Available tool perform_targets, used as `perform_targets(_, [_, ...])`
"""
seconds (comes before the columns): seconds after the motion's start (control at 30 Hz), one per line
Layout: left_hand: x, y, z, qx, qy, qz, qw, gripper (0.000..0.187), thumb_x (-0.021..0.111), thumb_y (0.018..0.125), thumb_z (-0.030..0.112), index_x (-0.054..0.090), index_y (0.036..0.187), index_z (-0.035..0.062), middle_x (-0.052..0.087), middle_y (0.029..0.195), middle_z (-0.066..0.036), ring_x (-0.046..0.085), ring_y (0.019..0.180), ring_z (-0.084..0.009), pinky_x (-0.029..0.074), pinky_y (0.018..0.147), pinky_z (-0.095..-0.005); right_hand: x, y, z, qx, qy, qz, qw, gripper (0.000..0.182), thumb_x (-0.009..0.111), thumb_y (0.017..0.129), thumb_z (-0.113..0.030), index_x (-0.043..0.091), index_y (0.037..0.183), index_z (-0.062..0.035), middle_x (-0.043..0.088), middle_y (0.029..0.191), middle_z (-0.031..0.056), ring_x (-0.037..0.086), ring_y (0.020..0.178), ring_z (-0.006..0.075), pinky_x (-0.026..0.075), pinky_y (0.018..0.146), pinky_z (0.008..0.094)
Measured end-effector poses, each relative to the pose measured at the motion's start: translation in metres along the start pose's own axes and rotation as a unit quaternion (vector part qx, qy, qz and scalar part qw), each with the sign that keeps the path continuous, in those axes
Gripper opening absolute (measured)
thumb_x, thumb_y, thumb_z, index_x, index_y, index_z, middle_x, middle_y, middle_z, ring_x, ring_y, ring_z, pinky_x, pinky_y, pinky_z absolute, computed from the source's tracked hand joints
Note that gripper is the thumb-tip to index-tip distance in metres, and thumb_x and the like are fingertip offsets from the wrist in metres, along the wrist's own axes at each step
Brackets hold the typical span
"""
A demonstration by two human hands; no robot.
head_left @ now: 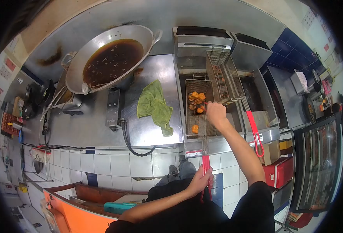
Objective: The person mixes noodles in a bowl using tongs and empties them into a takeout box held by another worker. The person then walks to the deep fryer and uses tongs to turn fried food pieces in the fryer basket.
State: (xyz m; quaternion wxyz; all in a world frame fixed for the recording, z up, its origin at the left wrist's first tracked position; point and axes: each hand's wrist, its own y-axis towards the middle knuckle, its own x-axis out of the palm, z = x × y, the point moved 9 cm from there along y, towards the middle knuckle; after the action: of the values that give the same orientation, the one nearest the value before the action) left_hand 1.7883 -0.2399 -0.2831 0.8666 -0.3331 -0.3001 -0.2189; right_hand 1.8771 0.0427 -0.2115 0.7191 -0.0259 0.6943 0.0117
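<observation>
My left hand point(199, 180) is closed around the red handle point(206, 161) of a wire fryer basket point(205, 127). Several orange-brown fried pieces point(196, 101) lie in that basket, most of them bunched toward its far half and one point(195, 128) near the front. Over the basket's right side is my right hand point(217, 113), fingers closed. A small red bit shows at its fingertips, but I cannot make out what it holds. Just to the right, a second wire basket point(222, 79) with a red handle point(253, 126) sits tilted over the fryer.
A large wok point(150, 44) of dark oil stands at the left. A green cloth point(155, 105) lies on the steel counter point(167, 70) beside the fryer. On the floor at right is a red box point(274, 173), near a glass-fronted cabinet point(318, 163). An orange-sided unit point(76, 211) stands behind at left.
</observation>
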Motion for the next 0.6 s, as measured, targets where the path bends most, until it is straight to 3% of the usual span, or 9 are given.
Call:
perform_targets(0.13, [0.001,-0.002,0.006,0.010,0.014,0.005,1.000,0.017,0.047,0.108,0.027,0.042,0.112,0.0113,0.047,0.075,-0.001,0.053,0.062,-0.0123,0.050,0.058,-0.0302,0.031,0.008,0.006,0.015,-0.037,0.027,0.999,0.021,0.067,0.086,-0.017,0.067,0.099,-0.0017,0.072,0.093,0.0174,0.073,0.083,0.0323,0.060,0.068,0.0408])
perform_targets(0.23, [0.000,-0.002,0.005,0.008,0.013,0.001,1.000,0.017,0.046,0.108,0.026,0.042,0.112,0.0101,0.048,0.075,-0.001,0.053,0.063,-0.0120,0.050,0.058,-0.0300,0.037,0.007,0.016,0.015,-0.024,0.005,1.000,0.019,0.065,0.087,-0.016,0.067,0.098,-0.0011,0.072,0.091,0.0190,0.073,0.084,0.0337,0.060,0.068,0.0416])
perform_targets(0.5, [0.003,-0.003,0.008,0.013,0.014,-0.011,1.000,0.015,0.046,0.108,0.026,0.042,0.111,0.0123,0.046,0.075,0.000,0.052,0.061,-0.0116,0.049,0.059,-0.0297,-0.047,-0.056,0.017,0.024,0.044,-0.061,0.997,0.022,0.067,0.083,-0.017,0.069,0.097,0.0003,0.072,0.090,0.0231,0.072,0.086,0.0398,0.059,0.076,0.0474])
perform_targets(0.6, [0.005,-0.003,0.009,0.020,0.013,-0.018,1.000,0.014,0.045,0.108,0.026,0.042,0.111,0.0121,0.046,0.076,0.000,0.051,0.062,-0.0114,0.049,0.059,-0.0298,-0.043,-0.072,0.015,0.015,0.042,-0.102,0.994,0.023,0.068,0.082,-0.018,0.070,0.095,0.0009,0.071,0.090,0.0248,0.071,0.087,0.0411,0.058,0.078,0.0481])
